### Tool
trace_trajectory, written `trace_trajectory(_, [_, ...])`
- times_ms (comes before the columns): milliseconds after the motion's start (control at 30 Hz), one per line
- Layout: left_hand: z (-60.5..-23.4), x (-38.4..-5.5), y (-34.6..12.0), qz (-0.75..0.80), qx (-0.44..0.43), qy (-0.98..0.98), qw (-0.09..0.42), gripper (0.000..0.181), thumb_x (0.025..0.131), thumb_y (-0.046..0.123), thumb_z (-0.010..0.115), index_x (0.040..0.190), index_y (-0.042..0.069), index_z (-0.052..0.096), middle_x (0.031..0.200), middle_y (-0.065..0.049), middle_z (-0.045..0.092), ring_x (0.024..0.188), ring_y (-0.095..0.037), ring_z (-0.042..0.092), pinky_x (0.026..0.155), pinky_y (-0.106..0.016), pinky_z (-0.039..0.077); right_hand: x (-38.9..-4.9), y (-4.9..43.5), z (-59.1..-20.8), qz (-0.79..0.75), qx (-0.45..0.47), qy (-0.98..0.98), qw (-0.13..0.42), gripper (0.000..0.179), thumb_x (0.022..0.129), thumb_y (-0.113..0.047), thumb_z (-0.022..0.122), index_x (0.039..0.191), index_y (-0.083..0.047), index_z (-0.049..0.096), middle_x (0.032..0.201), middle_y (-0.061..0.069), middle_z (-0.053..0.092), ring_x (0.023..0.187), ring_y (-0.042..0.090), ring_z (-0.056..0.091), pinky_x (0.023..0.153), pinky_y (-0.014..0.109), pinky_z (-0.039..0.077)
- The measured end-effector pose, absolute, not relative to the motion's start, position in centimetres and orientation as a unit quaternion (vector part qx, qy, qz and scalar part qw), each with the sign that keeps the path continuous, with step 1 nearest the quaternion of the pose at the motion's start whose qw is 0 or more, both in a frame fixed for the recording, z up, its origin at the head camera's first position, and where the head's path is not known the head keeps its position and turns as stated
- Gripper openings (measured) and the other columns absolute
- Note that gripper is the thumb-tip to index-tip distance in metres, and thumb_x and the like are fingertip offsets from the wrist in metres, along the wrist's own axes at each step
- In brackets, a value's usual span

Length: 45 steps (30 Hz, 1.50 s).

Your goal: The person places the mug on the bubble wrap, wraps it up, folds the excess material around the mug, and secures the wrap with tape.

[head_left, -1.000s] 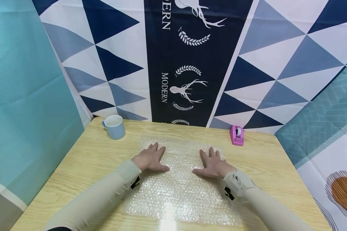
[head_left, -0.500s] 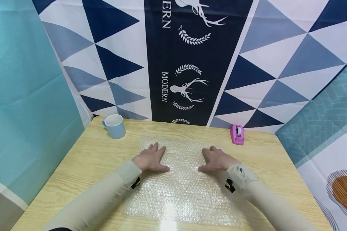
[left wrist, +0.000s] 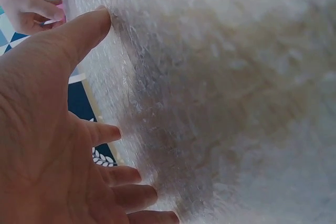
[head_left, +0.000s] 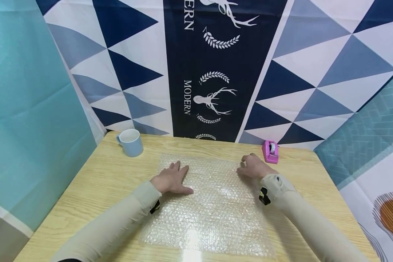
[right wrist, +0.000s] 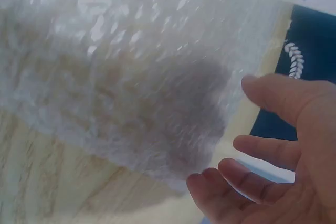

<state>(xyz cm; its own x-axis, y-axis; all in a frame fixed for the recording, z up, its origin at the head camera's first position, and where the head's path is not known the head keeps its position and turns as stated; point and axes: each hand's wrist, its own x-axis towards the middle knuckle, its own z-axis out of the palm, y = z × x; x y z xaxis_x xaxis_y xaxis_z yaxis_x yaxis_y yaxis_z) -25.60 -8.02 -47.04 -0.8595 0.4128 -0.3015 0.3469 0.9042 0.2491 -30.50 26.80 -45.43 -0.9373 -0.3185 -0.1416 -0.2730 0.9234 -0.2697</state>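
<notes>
A sheet of clear bubble wrap [head_left: 209,214] lies flat on the wooden table. On its upper left part rests my left hand [head_left: 171,179], fingers spread and thumb pointing inward. The left wrist view shows those fingertips [left wrist: 131,195] touching the wrap. My right hand [head_left: 253,166] is by the far right corner of the sheet, its fingers loosely bent. From the right wrist, the thumb [right wrist: 273,95] is apart from the fingers, with nothing pinched between them, close to the wrap's corner. Whether these fingertips touch the wrap, I cannot tell.
A light blue mug [head_left: 132,145] stands at the back left of the table [head_left: 95,193]. Just beyond my right hand sits a pink tape dispenser [head_left: 270,152]. Patterned cloth [head_left: 203,72] hangs behind the table's far edge.
My right hand has lifted from the bubble wrap and moved right and away from me to the far right corner, its spread fingers now bent. The left hand has stayed in place.
</notes>
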Motion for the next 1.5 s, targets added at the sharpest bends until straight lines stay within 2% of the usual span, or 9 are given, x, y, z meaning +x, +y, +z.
trace_trajectory(133, [-47.0,-25.7,-7.9,0.096,0.204,0.958,0.175,0.105,0.084,0.072,0.067,0.164,0.016,0.026,0.169,-0.026,0.016,0.154,-0.048,0.022,0.121,-0.062,0.028,-30.9,27.7,-45.5,-0.118,-0.157,0.977,0.078,0.039,0.085,-0.015,0.072,0.113,0.013,0.068,0.11,0.028,0.07,0.11,0.045,0.062,0.101,0.056,0.051])
trace_trajectory(300, [-47.0,-25.6,-8.1,0.097,0.198,0.959,0.178,0.105,0.084,0.072,0.067,0.164,0.017,0.026,0.169,-0.026,0.015,0.155,-0.048,0.021,0.122,-0.063,0.027,-31.2,28.1,-45.8,-0.122,-0.182,0.974,0.058,0.01,0.083,-0.002,0.069,0.088,0.005,0.073,0.088,0.017,0.073,0.085,0.033,0.068,0.082,0.047,0.058])
trace_trajectory(367, [-47.0,-25.5,-8.2,0.098,0.198,0.959,0.177,0.105,0.085,0.072,0.067,0.164,0.017,0.026,0.169,-0.026,0.015,0.154,-0.049,0.02,0.122,-0.064,0.026,-31.2,28.0,-46.0,-0.131,-0.185,0.972,0.056,0.006,0.083,0.0,0.068,0.083,0.002,0.073,0.082,0.013,0.072,0.078,0.027,0.067,0.076,0.043,0.059])
trace_trajectory(500, [-47.0,-25.4,-8.4,0.104,0.202,0.958,0.175,0.104,0.086,0.072,0.066,0.164,0.017,0.026,0.169,-0.027,0.015,0.154,-0.05,0.02,0.121,-0.066,0.025,-31.2,28.0,-46.4,-0.155,-0.167,0.972,0.066,0.005,0.086,0.0,0.071,0.084,0.001,0.075,0.081,0.011,0.074,0.075,0.021,0.066,0.073,0.039,0.059])
trace_trajectory(700, [-46.9,-25.1,-8.2,0.098,0.208,0.958,0.172,0.102,0.087,0.071,0.065,0.164,0.016,0.026,0.169,-0.027,0.015,0.154,-0.05,0.019,0.12,-0.067,0.026,-31.0,28.1,-46.7,-0.167,-0.149,0.971,0.078,0.004,0.088,0.0,0.073,0.088,0.002,0.077,0.086,0.015,0.076,0.078,0.023,0.069,0.075,0.04,0.061])
trace_trajectory(967, [-46.7,-25.3,-8.6,0.077,0.231,0.958,0.149,0.101,0.086,0.072,0.065,0.162,0.014,0.031,0.166,-0.028,0.022,0.151,-0.049,0.029,0.112,-0.065,0.04,-31.3,27.8,-46.4,-0.138,-0.16,0.975,0.072,0.01,0.087,0.004,0.069,0.088,0.001,0.079,0.088,0.015,0.076,0.079,0.024,0.068,0.078,0.042,0.06])
trace_trajectory(1200, [-45.9,-26.1,-11.1,0.082,0.26,0.953,0.133,0.095,0.089,0.064,0.068,0.16,0.01,0.034,0.168,-0.029,0.017,0.153,-0.051,0.022,0.115,-0.069,0.032,-31.2,27.6,-45.9,-0.131,-0.168,0.975,0.063,0.012,0.085,0.007,0.067,0.085,0.002,0.078,0.084,0.016,0.076,0.073,0.023,0.066,0.069,0.036,0.058])
trace_trajectory(1400, [-44.5,-27.7,-14.3,0.057,0.258,0.962,0.076,0.092,0.09,0.059,0.07,0.159,0.009,0.036,0.167,-0.028,0.019,0.155,-0.05,0.015,0.118,-0.07,0.027,-30.9,27.6,-46.0,-0.136,-0.168,0.975,0.059,0.015,0.084,0.007,0.065,0.082,0.0,0.079,0.08,0.013,0.075,0.069,0.02,0.061,0.065,0.032,0.054])
trace_trajectory(1500, [-43.6,-28.6,-15.9,0.05,0.242,0.968,0.05,0.09,0.089,0.055,0.071,0.158,0.008,0.038,0.167,-0.028,0.022,0.155,-0.051,0.016,0.118,-0.071,0.026,-30.8,27.6,-46.3,-0.135,-0.171,0.974,0.056,0.016,0.083,0.007,0.065,0.081,-0.001,0.079,0.08,0.012,0.075,0.069,0.019,0.06,0.065,0.032,0.054])
